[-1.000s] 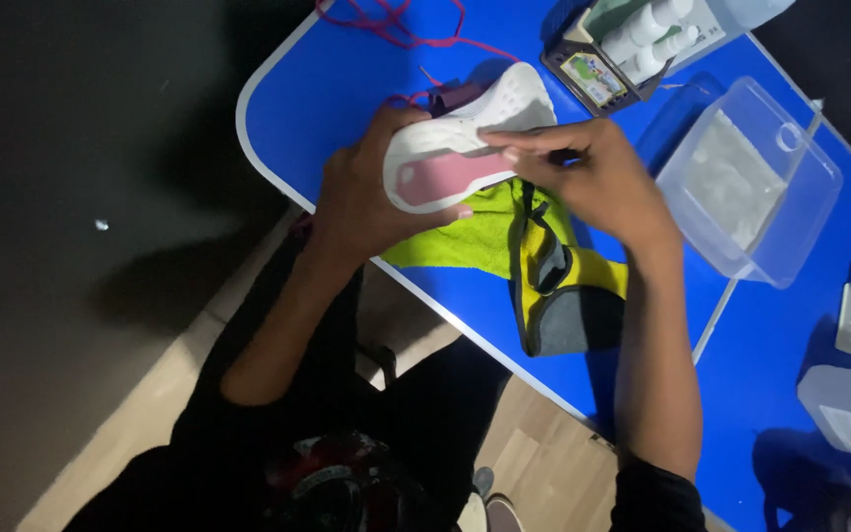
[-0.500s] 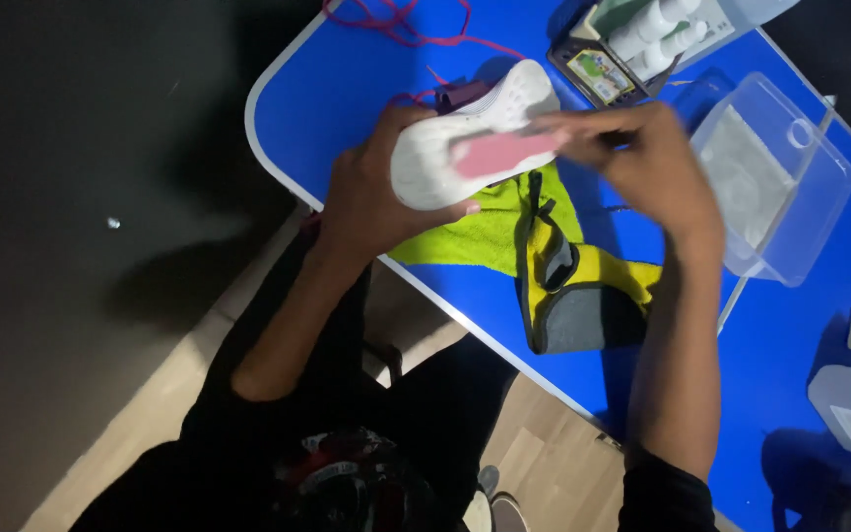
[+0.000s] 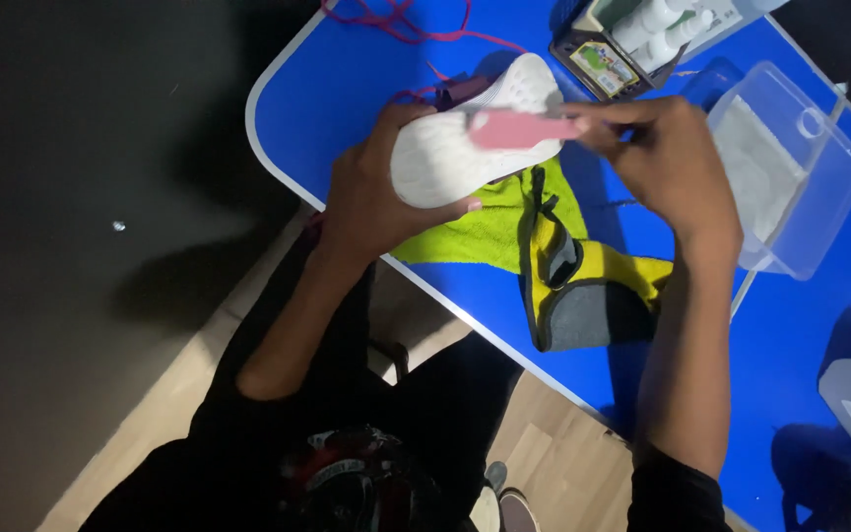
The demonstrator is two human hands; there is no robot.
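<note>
Head view: over a blue counter, the left hand has its fingers clamped around the heel of a white shoe held sole-up, while the right hand has its fingers closed on a pink brush laid across the sole. Beneath lies a yellow cloth; a clear tub stands beside the right hand.

Bare blue tabletop lies open at left; the clear plastic tub and yellow-grey cloth crowd the right.
</note>
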